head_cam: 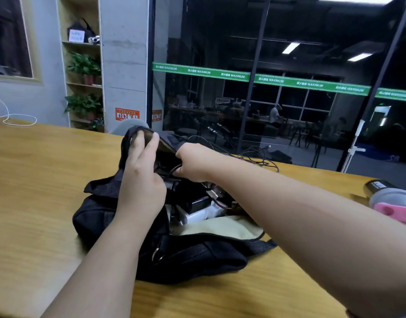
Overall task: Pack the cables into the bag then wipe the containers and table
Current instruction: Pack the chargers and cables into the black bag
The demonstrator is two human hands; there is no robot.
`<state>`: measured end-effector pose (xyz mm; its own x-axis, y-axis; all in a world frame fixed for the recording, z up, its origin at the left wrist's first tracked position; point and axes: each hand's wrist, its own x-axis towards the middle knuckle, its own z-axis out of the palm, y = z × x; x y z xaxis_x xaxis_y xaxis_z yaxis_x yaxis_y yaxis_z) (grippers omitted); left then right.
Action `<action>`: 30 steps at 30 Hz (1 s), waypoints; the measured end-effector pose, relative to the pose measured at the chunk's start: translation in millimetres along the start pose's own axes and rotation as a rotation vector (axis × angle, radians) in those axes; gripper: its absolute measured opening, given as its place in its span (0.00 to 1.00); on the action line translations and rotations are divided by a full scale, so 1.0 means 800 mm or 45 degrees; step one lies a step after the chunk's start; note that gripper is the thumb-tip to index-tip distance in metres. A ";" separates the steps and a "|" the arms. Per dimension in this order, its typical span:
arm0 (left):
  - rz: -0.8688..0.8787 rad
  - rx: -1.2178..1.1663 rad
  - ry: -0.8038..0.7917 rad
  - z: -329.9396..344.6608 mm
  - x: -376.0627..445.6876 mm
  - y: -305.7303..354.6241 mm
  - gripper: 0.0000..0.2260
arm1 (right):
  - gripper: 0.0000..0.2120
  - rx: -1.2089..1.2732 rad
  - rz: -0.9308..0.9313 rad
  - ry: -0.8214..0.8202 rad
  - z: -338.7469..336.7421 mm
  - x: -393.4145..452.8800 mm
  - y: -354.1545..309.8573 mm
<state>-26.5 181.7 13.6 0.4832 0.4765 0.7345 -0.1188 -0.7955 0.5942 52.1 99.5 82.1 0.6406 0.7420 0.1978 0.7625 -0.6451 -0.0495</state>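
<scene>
A black fabric bag (101,216) lies open on the wooden table (36,180), its zipper mouth facing me. Inside I see white and black chargers, a braided USB plug and a pale cloth lining. My left hand (142,180) grips the bag's raised upper flap, fingers curled over its edge. My right hand (192,164) pinches a thin dark cable (250,157) at the bag's mouth. The rest of that cable trails in loose loops over the table behind the bag.
A dark cylindrical container (378,187) and a pink-and-grey object (397,207) lie at the table's right edge. A white cable (13,118) loops on the far left of the table. A glass wall and a plant shelf stand beyond the table.
</scene>
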 end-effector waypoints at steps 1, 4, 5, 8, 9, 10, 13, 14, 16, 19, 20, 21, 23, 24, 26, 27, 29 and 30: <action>0.049 -0.010 -0.005 0.001 0.001 -0.001 0.34 | 0.13 0.077 0.021 0.053 0.006 0.006 -0.001; 0.162 -0.032 -0.030 0.006 0.003 -0.005 0.34 | 0.33 0.261 0.025 0.247 0.021 0.015 -0.005; 0.161 -0.033 -0.047 0.006 0.003 -0.005 0.34 | 0.37 0.258 -0.008 0.258 0.024 0.016 -0.004; 0.067 -0.054 -0.057 0.007 0.002 -0.006 0.34 | 0.37 0.104 -0.101 0.149 0.028 0.010 0.005; 0.045 -0.058 -0.044 0.006 0.001 -0.005 0.34 | 0.39 0.052 -0.152 0.145 0.027 0.005 0.011; 0.036 -0.056 -0.034 0.005 0.001 -0.005 0.34 | 0.42 0.021 -0.192 0.152 0.024 -0.001 0.015; 0.043 -0.045 -0.039 0.003 0.001 -0.004 0.33 | 0.41 0.024 -0.274 0.160 0.011 -0.031 0.031; 0.050 -0.045 -0.045 0.004 0.000 -0.003 0.32 | 0.37 0.021 -0.264 0.146 0.004 -0.043 0.037; 0.069 -0.073 -0.067 0.005 -0.002 -0.002 0.32 | 0.27 -0.041 -0.221 0.130 -0.006 -0.063 0.053; 0.133 -0.163 -0.157 0.008 -0.005 -0.002 0.33 | 0.16 -0.077 -0.116 0.081 -0.013 -0.090 0.073; 0.156 -0.183 -0.211 0.008 -0.007 0.000 0.33 | 0.14 -0.077 -0.086 0.068 -0.014 -0.099 0.081; 0.176 -0.200 -0.277 0.010 -0.009 0.002 0.33 | 0.14 -0.079 -0.063 0.063 -0.015 -0.111 0.089; 0.223 -0.223 -0.430 0.013 -0.015 0.010 0.31 | 0.15 -0.071 -0.011 0.044 -0.014 -0.137 0.104; 0.258 -0.187 -0.505 0.017 -0.018 0.015 0.28 | 0.17 -0.064 0.018 0.035 -0.012 -0.149 0.112; 0.343 -0.014 -0.613 0.024 -0.025 0.023 0.26 | 0.20 -0.053 0.086 0.001 -0.006 -0.173 0.128; 0.361 0.080 -0.659 0.027 -0.027 0.026 0.25 | 0.22 -0.040 0.123 -0.024 -0.004 -0.186 0.135; 0.351 0.282 -0.753 0.034 -0.032 0.029 0.22 | 0.25 0.004 0.208 -0.079 -0.002 -0.211 0.149; 0.357 0.398 -0.784 0.036 -0.035 0.030 0.22 | 0.27 0.020 0.249 -0.113 -0.001 -0.224 0.156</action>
<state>-17.6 138.6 -2.3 0.8805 0.0174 0.4738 -0.1010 -0.9695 0.2232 32.8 -114.1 41.7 0.7815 0.6164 0.0963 0.6237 -0.7760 -0.0942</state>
